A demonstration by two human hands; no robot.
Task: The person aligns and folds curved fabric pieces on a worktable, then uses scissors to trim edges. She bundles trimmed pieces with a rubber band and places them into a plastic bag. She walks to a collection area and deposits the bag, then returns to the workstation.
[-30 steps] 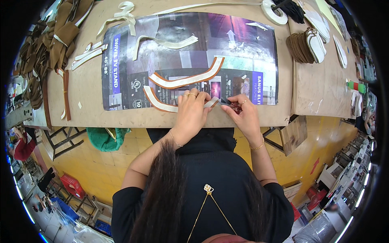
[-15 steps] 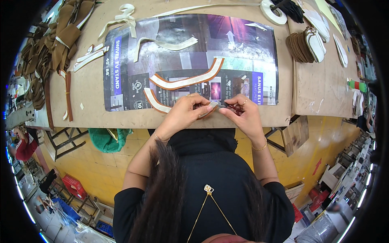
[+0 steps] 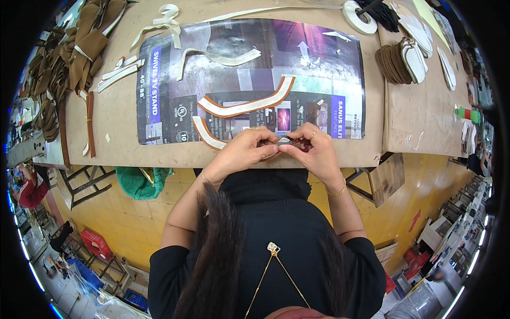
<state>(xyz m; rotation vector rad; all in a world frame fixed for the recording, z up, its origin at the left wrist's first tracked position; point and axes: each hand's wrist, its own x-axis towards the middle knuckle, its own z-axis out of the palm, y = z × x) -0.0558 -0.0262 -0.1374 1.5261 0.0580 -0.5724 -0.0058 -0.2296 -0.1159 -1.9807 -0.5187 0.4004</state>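
Note:
My left hand (image 3: 245, 151) and my right hand (image 3: 312, 151) meet at the table's near edge, fingertips pinched together on the end of a curved brown strip with a white face (image 3: 206, 133). The strip runs out to the left from under my left fingers across a printed poster sheet (image 3: 324, 64) that covers the tabletop. A second, longer curved brown-and-white strip (image 3: 245, 105) lies just beyond my hands, untouched. My right fingers also hold something small and dark that I cannot make out.
Piles of brown leather pieces (image 3: 64, 58) sit at the far left. Loose white strips (image 3: 223, 57) and a tape roll (image 3: 357, 10) lie at the back. A stack of brown oval pieces (image 3: 398, 58) is at the right. A green cloth (image 3: 139, 181) hangs under the table.
My two hands have drawn closer together over the strip's end; the left hand slid slightly right along it. The longer strip has not moved.

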